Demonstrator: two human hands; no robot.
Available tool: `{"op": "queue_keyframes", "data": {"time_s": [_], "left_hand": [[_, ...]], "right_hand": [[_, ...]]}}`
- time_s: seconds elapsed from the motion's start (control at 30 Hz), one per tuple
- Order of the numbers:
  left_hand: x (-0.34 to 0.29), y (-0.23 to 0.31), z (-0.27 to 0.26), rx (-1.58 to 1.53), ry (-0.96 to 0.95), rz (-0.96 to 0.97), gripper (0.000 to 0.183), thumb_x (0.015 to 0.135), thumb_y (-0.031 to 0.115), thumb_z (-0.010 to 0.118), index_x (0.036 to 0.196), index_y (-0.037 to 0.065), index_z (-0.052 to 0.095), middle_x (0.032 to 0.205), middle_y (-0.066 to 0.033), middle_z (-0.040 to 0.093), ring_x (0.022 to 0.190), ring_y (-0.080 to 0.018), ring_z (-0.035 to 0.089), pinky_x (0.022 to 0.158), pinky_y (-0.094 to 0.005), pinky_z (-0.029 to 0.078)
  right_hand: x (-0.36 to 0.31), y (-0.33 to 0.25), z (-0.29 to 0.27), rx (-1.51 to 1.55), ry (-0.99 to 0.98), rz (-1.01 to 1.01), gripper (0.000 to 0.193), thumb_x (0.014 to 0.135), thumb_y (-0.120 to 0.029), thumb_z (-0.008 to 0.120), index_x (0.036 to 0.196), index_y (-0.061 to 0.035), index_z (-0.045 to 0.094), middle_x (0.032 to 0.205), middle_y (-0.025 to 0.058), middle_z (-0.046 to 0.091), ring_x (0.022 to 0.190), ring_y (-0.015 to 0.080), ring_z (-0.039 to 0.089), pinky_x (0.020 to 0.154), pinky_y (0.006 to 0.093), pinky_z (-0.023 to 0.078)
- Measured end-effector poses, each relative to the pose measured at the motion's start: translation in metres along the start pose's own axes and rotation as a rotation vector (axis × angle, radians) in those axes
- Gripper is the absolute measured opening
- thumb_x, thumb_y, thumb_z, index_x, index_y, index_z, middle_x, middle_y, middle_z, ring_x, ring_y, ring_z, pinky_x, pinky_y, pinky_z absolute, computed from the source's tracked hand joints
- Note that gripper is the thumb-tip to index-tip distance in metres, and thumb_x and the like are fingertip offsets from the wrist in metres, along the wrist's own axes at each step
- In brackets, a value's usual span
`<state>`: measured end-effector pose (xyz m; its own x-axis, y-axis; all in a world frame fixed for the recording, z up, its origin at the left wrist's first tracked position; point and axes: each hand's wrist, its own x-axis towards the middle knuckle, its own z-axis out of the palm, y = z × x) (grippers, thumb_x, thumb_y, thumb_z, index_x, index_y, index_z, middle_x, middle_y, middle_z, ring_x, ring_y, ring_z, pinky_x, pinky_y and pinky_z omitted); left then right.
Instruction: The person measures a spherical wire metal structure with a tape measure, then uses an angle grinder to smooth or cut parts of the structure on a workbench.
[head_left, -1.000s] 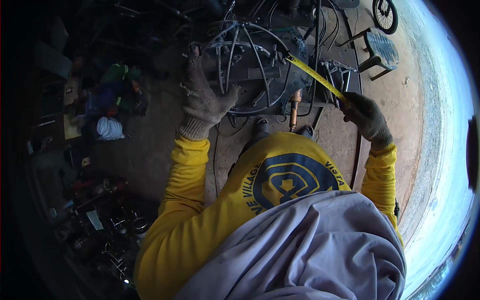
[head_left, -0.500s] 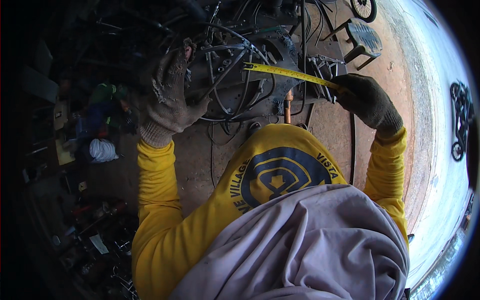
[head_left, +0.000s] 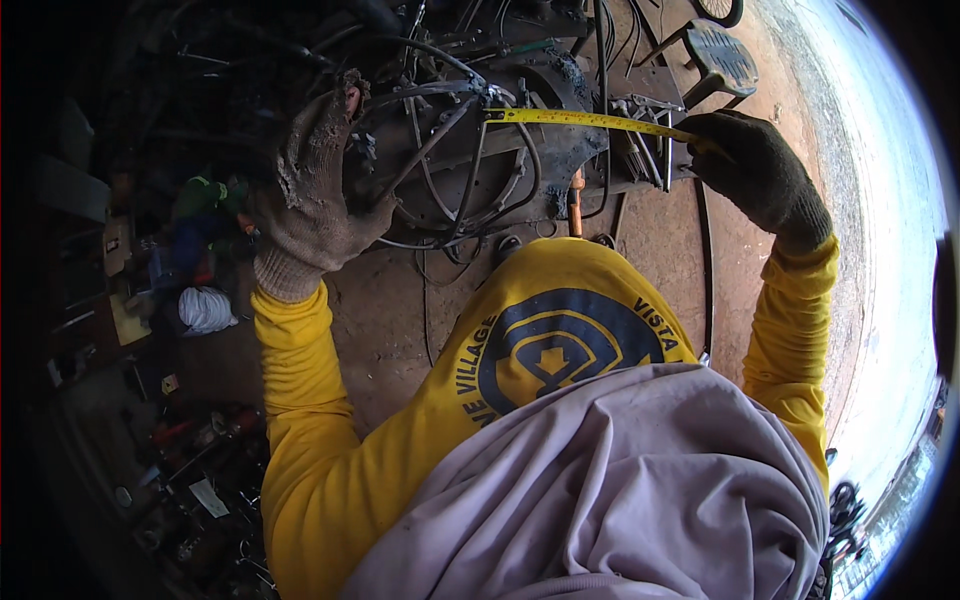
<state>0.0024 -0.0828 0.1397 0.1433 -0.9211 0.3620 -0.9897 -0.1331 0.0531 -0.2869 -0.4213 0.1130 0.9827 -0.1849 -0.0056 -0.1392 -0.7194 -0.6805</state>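
Note:
A round frame of bent metal bars [head_left: 428,150], joined at a hub, stands over a dark metal workbench. My left hand [head_left: 325,190], in a worn, torn brown glove, spans the frame's left side, fingertips and thumb against its bars; a bare fingertip shows through the glove. From near the hub, a yellow tape measure [head_left: 570,117] stretches across to the right. Its right end goes into my right hand [head_left: 755,165], which is gloved and closed around it; the case is hidden by the fingers.
Metal pieces [head_left: 650,150] lie on the bench's right part. An orange-brown post [head_left: 575,205] stands at its near edge. Behind to the right are a plastic stool [head_left: 720,60] and a bicycle wheel [head_left: 722,8]. A person in green [head_left: 205,200] works at left, near a white bundle [head_left: 207,310].
My right hand has shifted slightly right and down, with more tape showing. My left hand and the frame have moved a little left. The tape's hooked end sits slightly higher in view.

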Motion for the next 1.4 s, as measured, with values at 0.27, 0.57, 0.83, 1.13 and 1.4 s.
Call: {"op": "queue_keyframes", "data": {"time_s": [0.27,0.57,0.83,1.13,1.4], "left_hand": [[0.001,0.0,0.001,-0.099,0.021,0.048,0.101,0.065,0.012,0.079,0.153,-0.003,0.033,0.152,-0.0239,0.044,0.133,-0.0443,0.048,0.111,-0.0497,0.042],[0.002,0.01,-0.006,-0.026,0.026,0.013,0.096,0.066,0.015,0.083,0.152,0.004,0.041,0.143,-0.0209,0.052,0.128,-0.0392,0.055,0.105,-0.0456,0.049],[0.0,0.006,-0.004,-0.064,-0.02,0.019,0.1,0.068,0.011,0.077,0.156,0.001,0.031,0.151,-0.0246,0.042,0.137,-0.045,0.044,0.114,-0.0497,0.039],[0.003,0.009,-0.007,-0.078,-0.04,0.0,0.099,0.07,0.014,0.076,0.156,0.0,0.03,0.151,-0.0262,0.041,0.138,-0.0452,0.043,0.116,-0.0503,0.038],[0.001,0.008,-0.009,-0.069,-0.029,0.014,0.1,0.069,0.013,0.077,0.156,0.0,0.03,0.151,-0.0253,0.042,0.138,-0.045,0.043,0.115,-0.0503,0.038]], "right_hand": [[0.0,0.0,-0.002,-0.045,0.011,-0.033,0.032,0.093,-0.01,0.067,0.123,-0.0009,0.066,0.09,0.012,0.071,0.078,0.0214,0.069,0.074,0.0336,0.057],[0.003,0.0,-0.006,-0.073,0.02,-0.062,0.031,0.093,-0.013,0.068,0.122,-0.001,0.067,0.089,0.0119,0.071,0.078,0.0215,0.07,0.073,0.0342,0.057],[0.004,0.009,-0.007,-0.134,0.041,-0.102,0.031,0.093,-0.012,0.07,0.123,-0.003,0.067,0.096,0.0134,0.07,0.081,0.023,0.07,0.074,0.0345,0.057],[0.007,0.021,-0.006,-0.127,0.089,-0.203,0.032,0.093,-0.011,0.07,0.124,-0.0036,0.066,0.096,0.0129,0.069,0.082,0.0224,0.069,0.074,0.0338,0.057],[0.011,0.02,-0.005,-0.126,0.087,-0.224,0.031,0.094,-0.013,0.069,0.123,-0.0035,0.067,0.094,0.0123,0.069,0.079,0.0215,0.069,0.072,0.0334,0.057]]}}
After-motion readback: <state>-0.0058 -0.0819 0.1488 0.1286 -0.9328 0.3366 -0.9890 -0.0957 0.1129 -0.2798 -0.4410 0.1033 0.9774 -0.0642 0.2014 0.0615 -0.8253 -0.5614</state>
